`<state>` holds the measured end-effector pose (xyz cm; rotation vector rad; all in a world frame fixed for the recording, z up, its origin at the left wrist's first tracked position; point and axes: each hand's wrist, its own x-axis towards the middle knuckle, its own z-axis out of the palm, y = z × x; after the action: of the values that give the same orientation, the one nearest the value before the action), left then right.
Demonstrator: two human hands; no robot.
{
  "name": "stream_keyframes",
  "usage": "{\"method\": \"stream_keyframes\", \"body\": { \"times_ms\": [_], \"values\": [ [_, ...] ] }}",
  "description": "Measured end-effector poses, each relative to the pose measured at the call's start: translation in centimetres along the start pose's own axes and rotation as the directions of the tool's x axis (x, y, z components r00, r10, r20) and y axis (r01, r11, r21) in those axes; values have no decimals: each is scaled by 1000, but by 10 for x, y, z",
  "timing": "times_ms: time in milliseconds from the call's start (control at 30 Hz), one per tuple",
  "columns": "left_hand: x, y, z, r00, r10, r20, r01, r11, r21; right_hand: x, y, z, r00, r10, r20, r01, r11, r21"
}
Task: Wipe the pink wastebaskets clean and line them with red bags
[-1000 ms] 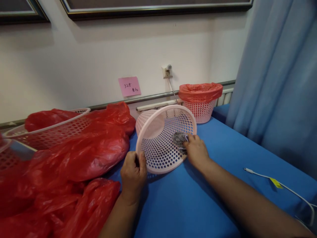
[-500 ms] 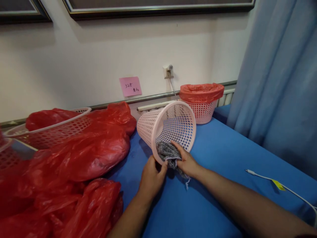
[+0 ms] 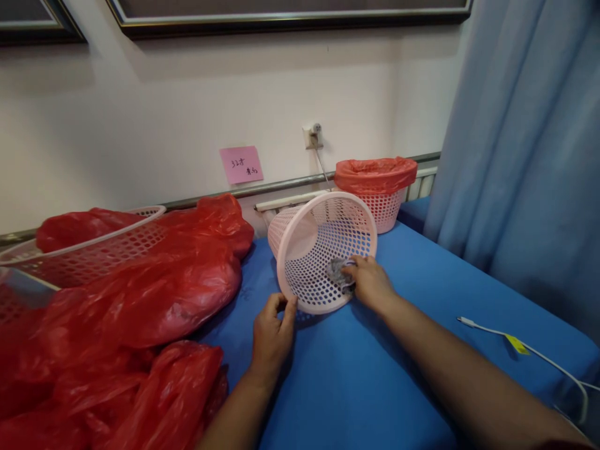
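A pink perforated plastic basket lies on its side on the blue-covered table, its round mouth facing me. My left hand pinches the lower left of the basket's rim between thumb and fingers. At the lower right of the mouth, my right hand is closed on a bunched grey cloth, pressed to the inner wall. The cloth is partly hidden by my fingers; a pale edge or cord shows on it.
Red plastic bags and an oval pink basket cover the left side. Behind stands another pink basket lined with a red bag. A white cable lies at right, near a blue curtain.
My left hand has let go of the cloth's edge and is on the basket rim. My right hand has moved the cloth rightward inside the mouth. The basket has turned more towards me.
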<state>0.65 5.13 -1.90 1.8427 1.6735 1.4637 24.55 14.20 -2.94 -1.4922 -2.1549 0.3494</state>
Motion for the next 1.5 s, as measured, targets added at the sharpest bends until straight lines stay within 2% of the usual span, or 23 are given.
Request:
{"method": "stream_keyframes", "body": {
  "times_ms": [67,133,267,333,400,433,467,533,600,700,767,833,933,1033,1100,1233,1300,1367,1433,1500],
  "values": [
    [0,3,-2,999,20,-34,-19,999,33,2,3,-4,997,58,-47,-59,998,1],
    [-1,5,-2,997,43,-65,-39,998,56,-3,-5,2,998,51,-37,-50,998,28],
    [-3,9,-5,980,75,-184,-60,994,87,-23,-39,31,987,-145,72,128,971,203],
    [-3,9,-9,964,83,-254,-60,993,98,-30,-52,40,955,-285,78,231,885,404],
    [-2,9,-15,950,85,-300,-55,993,107,-32,-54,40,910,-408,76,306,783,542],
    [-1,9,-19,945,82,-318,-50,993,110,-31,-51,36,891,-443,98,330,781,530],
    [0,9,-22,940,77,-331,-42,993,111,-29,-46,30,883,-448,138,345,820,457],
    [4,9,-29,935,59,-349,-24,994,104,-23,-32,15,905,-376,198,328,914,238],
    [7,8,-32,937,32,-347,-4,997,83,-17,-19,2,947,-272,174,262,962,74],
    [7,9,-26,959,-16,-284,19,1000,7,-15,-12,-5,979,-165,118,169,985,-19],
    [1,10,-12,982,-48,-185,36,997,-65,-17,-16,-1,984,-131,124,139,989,-52],
    [-8,9,7,997,-71,-32,66,990,-124,-21,-22,5,984,-118,136,124,992,-35],
    [-19,2,32,976,-83,202,116,981,-157,-21,-27,11,984,-108,139,97,992,81],
    [-19,-6,39,948,-71,311,131,975,-179,-18,-27,16,984,-107,146,69,967,244],
    [-14,-9,34,953,-66,297,124,976,-181,-16,-28,22,984,-123,132,69,933,354],
    [-5,-6,14,989,-63,133,79,990,-117,-18,-33,31,978,-187,89,122,867,483],
    [-4,-3,3,998,-49,43,52,996,-67,-20,-32,28,963,-244,113,182,901,394],
    [-2,1,-6,999,-30,-25,29,999,-21,-19,-26,17,964,-230,131,201,959,202],
    [0,4,-12,998,-8,-69,9,1000,15,-16,-16,4,986,-139,91,136,990,31],
    [2,6,-16,995,16,-95,-12,999,43,-10,-6,-8,1000,-27,-3,27,999,-41]
  ]
}}
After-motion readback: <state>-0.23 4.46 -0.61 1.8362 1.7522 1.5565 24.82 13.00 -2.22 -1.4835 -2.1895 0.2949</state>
